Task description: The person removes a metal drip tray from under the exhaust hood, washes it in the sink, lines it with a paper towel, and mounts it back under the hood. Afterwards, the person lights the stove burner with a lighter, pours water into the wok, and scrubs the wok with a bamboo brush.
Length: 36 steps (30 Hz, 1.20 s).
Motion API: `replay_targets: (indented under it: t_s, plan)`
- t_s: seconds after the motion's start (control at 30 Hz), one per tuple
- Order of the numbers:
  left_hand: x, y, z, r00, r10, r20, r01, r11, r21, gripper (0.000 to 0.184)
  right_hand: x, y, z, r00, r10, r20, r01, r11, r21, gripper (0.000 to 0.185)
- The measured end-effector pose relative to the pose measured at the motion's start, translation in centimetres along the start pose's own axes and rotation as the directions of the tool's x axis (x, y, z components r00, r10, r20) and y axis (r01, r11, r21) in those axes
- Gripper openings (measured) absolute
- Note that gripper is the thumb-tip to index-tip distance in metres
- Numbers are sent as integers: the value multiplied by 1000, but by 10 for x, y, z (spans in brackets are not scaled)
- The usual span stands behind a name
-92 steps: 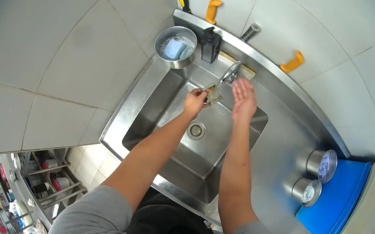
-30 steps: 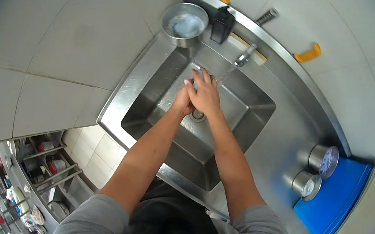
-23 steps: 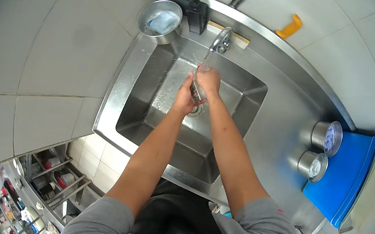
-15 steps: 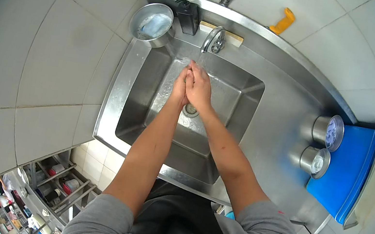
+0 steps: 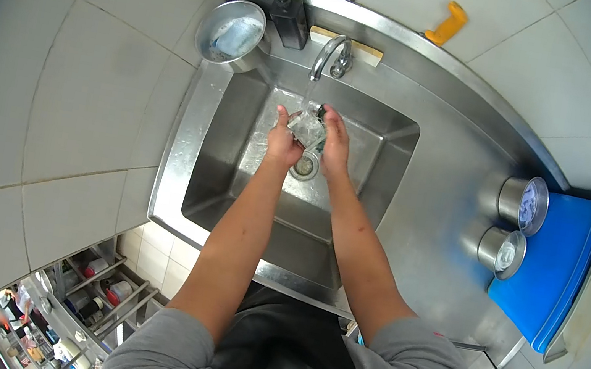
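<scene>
Water runs from the curved faucet (image 5: 331, 55) onto a small squarish, clear-looking object (image 5: 307, 129) held over the steel sink (image 5: 232, 194). My left hand (image 5: 284, 139) grips its left side, thumb up. On the other side my right hand (image 5: 334, 143) has its fingers bent against the object's right edge, where a small dark part shows at the fingertips. The drain (image 5: 305, 165) lies just below the hands. What the object is cannot be made out under the water.
A metal bowl (image 5: 231, 34) with a pale blue sponge-like item in water and a black pump bottle (image 5: 288, 19) stand behind the sink. Two metal cups (image 5: 499, 249) (image 5: 522, 203) sit at the right by a blue mat (image 5: 557, 265). Orange handles (image 5: 447, 23) line the wall.
My hands, pressed together half a second ago, have parted around the object, which now shows between them under the stream. The view has shifted slightly.
</scene>
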State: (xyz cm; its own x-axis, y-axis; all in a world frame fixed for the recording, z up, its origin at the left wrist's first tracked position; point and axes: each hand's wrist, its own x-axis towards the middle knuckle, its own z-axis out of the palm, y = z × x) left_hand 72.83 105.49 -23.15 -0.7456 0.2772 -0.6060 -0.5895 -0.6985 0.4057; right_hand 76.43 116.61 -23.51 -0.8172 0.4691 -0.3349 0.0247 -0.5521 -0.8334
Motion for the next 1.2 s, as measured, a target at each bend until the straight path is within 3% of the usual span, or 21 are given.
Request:
replay_targets:
  t_s: [0.03, 0.07, 0.13, 0.17, 0.2, 0.27, 0.4, 0.47, 0.5, 0.53, 0.57, 0.6, 0.7, 0.73, 0.8, 0.87, 0.93, 1.07, 1.13, 1.17, 1.2]
  plan:
    - [-2, -5, 4, 988, 114, -108, -108, 992, 59, 66, -6, 3, 5, 997, 43, 64, -38, 997, -72, 29]
    - [-2, -11, 7, 988, 111, -111, -105, 993, 57, 66, -8, 7, 7, 997, 46, 63, -41, 996, -74, 29]
    - [2, -18, 15, 892, 333, -306, -248, 926, 286, 78, -7, 13, 12, 993, -9, 117, 45, 951, -306, 31]
    - [1, -25, 18, 855, 381, -351, -229, 886, 403, 80, -7, 14, 12, 994, 58, 87, -19, 916, -400, 33]
    - [1, -22, 19, 854, 383, -352, -231, 886, 402, 80, -6, 12, 13, 994, 59, 90, -18, 916, -401, 33]
    - [-4, -10, 14, 904, 307, -298, -129, 860, 494, 74, -10, 9, 13, 869, -355, 345, 495, 607, -622, 36]
    - [-4, 13, 0, 991, 62, -121, 8, 863, 506, 74, 2, 17, 21, 773, -486, 408, 631, 517, -579, 40]
    - [-2, 9, -3, 984, 109, -138, -10, 818, 575, 72, 41, 34, 13, 796, -455, 400, 606, 604, -518, 40]
    - [1, 7, -9, 990, 9, -138, 76, 800, 595, 68, 63, 41, 7, 936, -110, 335, 273, 826, -492, 42]
    - [-3, 9, -5, 986, -88, -140, 156, 771, 617, 64, 70, 37, 10, 920, 262, 293, -117, 894, -433, 44]
    - [-6, 6, 0, 975, -96, -202, 197, 796, 572, 62, 74, 34, 13, 896, 326, 302, -149, 860, -488, 50]
    - [-2, 5, -4, 975, -97, -199, 197, 791, 579, 62, 71, 29, 21, 898, 321, 300, -148, 864, -482, 50]
    - [17, -5, -22, 978, -106, -178, 145, 965, 220, 62, 35, -12, 47, 962, 218, 168, -67, 778, -625, 65]
    - [24, -8, -24, 978, -107, -177, 144, 966, 214, 62, 33, -1, 42, 961, 218, 169, -65, 774, -630, 65]
    - [34, -5, -25, 973, -38, -227, 72, 987, 145, 66, 27, 14, 39, 980, -81, 180, 184, 702, -688, 41]
    - [38, -1, -27, 976, -41, -212, 74, 986, 147, 64, 16, 19, 34, 967, -121, 225, 245, 684, -687, 47]
    - [34, 0, -19, 996, -42, -80, 61, 962, 265, 58, 12, 25, 31, 947, -218, 238, 322, 682, -657, 43]
    - [26, -18, -11, 981, -177, -77, 193, 931, 310, 54, 26, -1, 25, 981, -10, 194, 118, 824, -555, 37]
    - [33, -30, -3, 977, -37, -209, 60, 993, 105, 50, 36, 7, 29, 978, 203, 42, -151, 837, -525, 31]
    - [48, -29, -16, 988, -96, -119, 89, 994, -63, 46, 30, 16, 28, 992, 4, 126, 92, 668, -739, 29]
    - [51, -24, -18, 988, -98, -118, 91, 994, -65, 46, 17, 20, 29, 992, 4, 126, 92, 666, -741, 29]
